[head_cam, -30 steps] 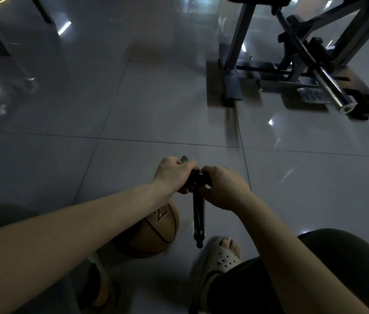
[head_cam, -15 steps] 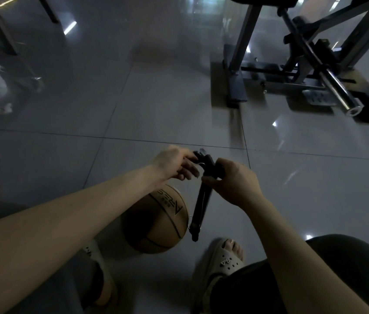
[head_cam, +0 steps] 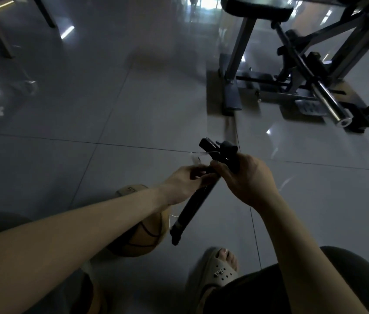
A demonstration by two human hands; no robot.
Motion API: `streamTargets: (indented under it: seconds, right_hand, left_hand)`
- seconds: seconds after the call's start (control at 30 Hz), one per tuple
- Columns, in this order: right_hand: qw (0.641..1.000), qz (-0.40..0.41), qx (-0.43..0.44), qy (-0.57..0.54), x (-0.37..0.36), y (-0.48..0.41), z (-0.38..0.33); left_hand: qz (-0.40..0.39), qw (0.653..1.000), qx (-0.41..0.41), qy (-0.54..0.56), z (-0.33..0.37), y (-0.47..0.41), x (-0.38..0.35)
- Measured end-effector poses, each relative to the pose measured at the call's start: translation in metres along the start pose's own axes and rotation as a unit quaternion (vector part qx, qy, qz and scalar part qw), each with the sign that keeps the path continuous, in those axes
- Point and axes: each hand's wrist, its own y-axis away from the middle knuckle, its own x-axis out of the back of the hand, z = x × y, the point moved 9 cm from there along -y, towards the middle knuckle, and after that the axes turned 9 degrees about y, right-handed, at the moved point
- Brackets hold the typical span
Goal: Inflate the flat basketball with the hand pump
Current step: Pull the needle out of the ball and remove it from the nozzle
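Pump (head_cam: 193,207) tilted, tip down-left near basketball (head_cam: 142,242); right hand (head_cam: 247,180) fingers clamp top; left hand (head_cam: 183,182) unclear.

Black hand pump (head_cam: 191,208), slim barrel tilted, handle end up toward 1 o'clock, foot down toward 7. Tan basketball (head_cam: 144,242), dark seams, sits on the floor at 9 o'clock of that foot, possibly touching it; too dim to call.

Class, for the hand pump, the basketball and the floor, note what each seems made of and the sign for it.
The hand pump is matte black, little glare: plastic or painted metal, unclear. The basketball is dull tan with black seams: rubber or synthetic leather. The floor is glossy tile: mirror-like reflections, thin grout lines.
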Motion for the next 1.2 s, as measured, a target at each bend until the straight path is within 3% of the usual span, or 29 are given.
streamTargets:
  seconds: [0.37,0.7,0.93,1.0,1.1,1.2]
  right_hand:
    - [0.984,-0.032,-0.040,-0.173,-0.002,-0.003,0.011]
    - [0.979,-0.038,-0.037,-0.196,-0.015,-0.001,0.005]
    - [0.966,-0.053,-0.053,-0.248,-0.028,-0.005,0.002]
    - [0.945,-0.023,-0.087,-0.315,-0.025,-0.005,0.004]
    - [0.880,0.013,-0.186,-0.437,-0.029,0.003,0.013]
    - [0.851,-0.091,-0.249,-0.453,-0.063,0.018,0.006]
  left_hand:
    - [0.017,0.995,-0.007,0.103,0.020,0.004,-0.006]
    - [0.045,0.982,0.038,0.179,0.003,0.003,-0.003]
    - [0.064,0.983,0.058,0.165,-0.004,0.002,0.005]
    - [0.065,0.983,0.058,0.165,-0.003,-0.002,0.009]
    - [0.102,0.974,0.059,0.193,0.002,-0.010,0.021]
    - [0.171,0.946,0.096,0.259,-0.002,-0.014,0.044]
